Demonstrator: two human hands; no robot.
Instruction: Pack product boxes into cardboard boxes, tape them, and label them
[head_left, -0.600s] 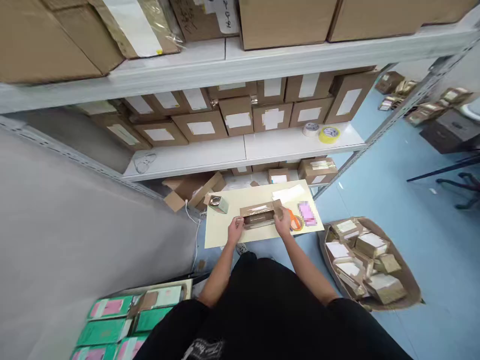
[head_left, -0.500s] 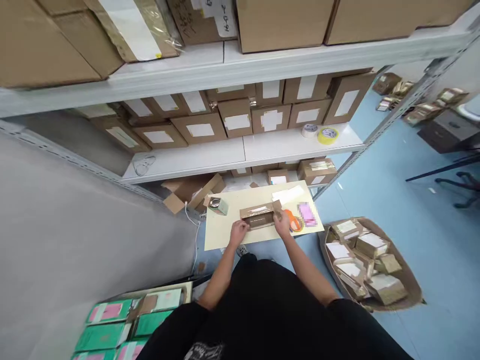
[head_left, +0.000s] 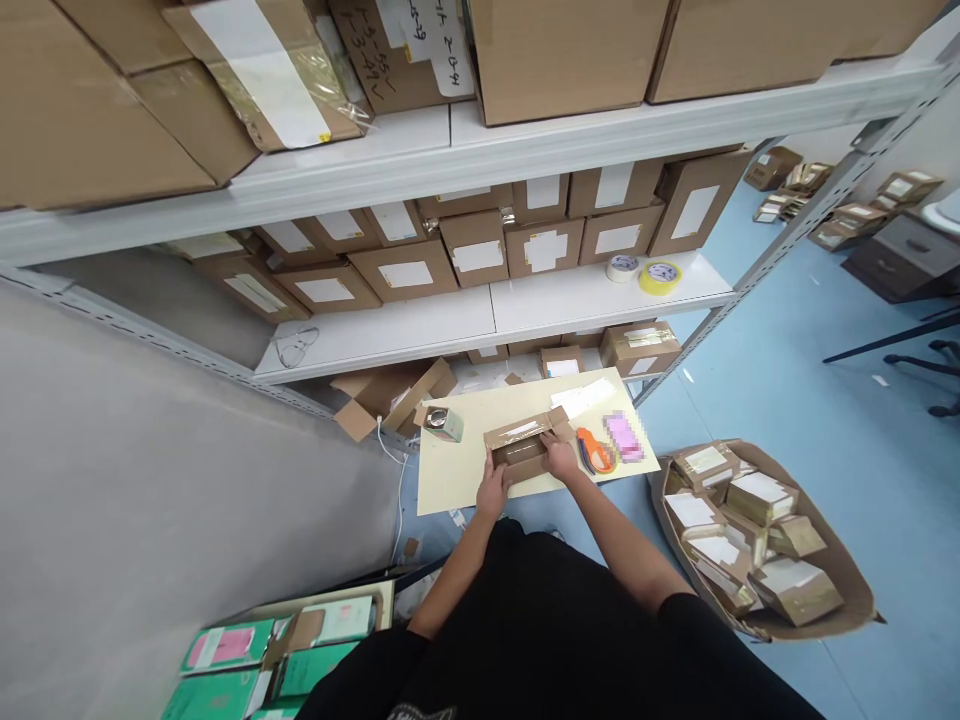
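Observation:
A small brown cardboard box (head_left: 517, 432) lies on the cream tabletop (head_left: 450, 485), its top side open and its inside dark. My left hand (head_left: 493, 486) grips its near left corner, with the thumb up along the left edge. At the box's right end is my right hand (head_left: 559, 455), its fingers reaching over the edge by a raised flap. Just right of that hand lies an orange tape dispenser (head_left: 595, 450). White paper sheets (head_left: 581, 397) rest behind it, near a blurred pink item (head_left: 624, 437). A small greenish box (head_left: 444, 424) stands at the table's left.
Shelves with labelled cartons (head_left: 405, 274) rise beyond the table; a white tape roll (head_left: 622, 268) and a yellow one (head_left: 660, 278) sit on the middle shelf. A large bin (head_left: 840, 560) of packed parcels stands right. Green packages (head_left: 217, 690) lie lower left.
My left hand has shifted from the box's left inner edge to its near left corner. My right hand has moved inward over the right end. The box is slightly more tilted.

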